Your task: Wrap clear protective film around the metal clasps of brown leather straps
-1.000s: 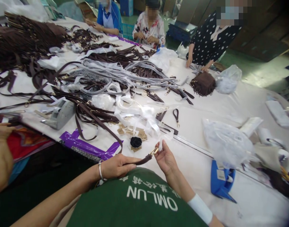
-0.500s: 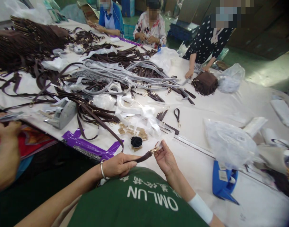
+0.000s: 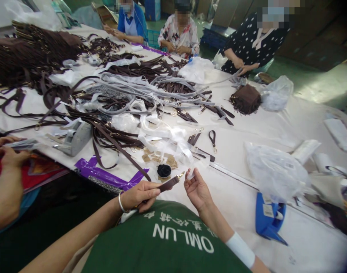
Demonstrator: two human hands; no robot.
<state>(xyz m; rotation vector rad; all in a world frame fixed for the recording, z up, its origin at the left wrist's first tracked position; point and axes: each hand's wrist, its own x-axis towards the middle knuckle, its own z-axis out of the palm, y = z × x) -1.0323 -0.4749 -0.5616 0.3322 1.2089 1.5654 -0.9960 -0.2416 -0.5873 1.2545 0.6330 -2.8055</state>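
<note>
My left hand (image 3: 139,195) grips the end of a dark brown leather strap (image 3: 125,153) that runs back up the table. Its gold clasp (image 3: 180,175) points toward my right hand. My right hand (image 3: 196,189) is curled palm-up just right of the clasp, pinching a small clear plastic piece (image 3: 191,173) between thumb and fingers. A small black round thing (image 3: 163,170) lies on the table just beyond both hands, beside several tan paper tags (image 3: 159,158).
The white-covered table (image 3: 241,132) carries heaps of brown straps (image 3: 34,49), white ribbons (image 3: 150,125), a grey tape dispenser (image 3: 75,137), clear plastic bags (image 3: 275,170) and a blue holder (image 3: 267,222). Three people work at the far side. Another person's hand (image 3: 8,155) is at the left.
My left hand has drawn the strap end slightly back and left, so the clasp has come away from my right-hand fingers. The far person in the dotted top lifted a hand off the table.
</note>
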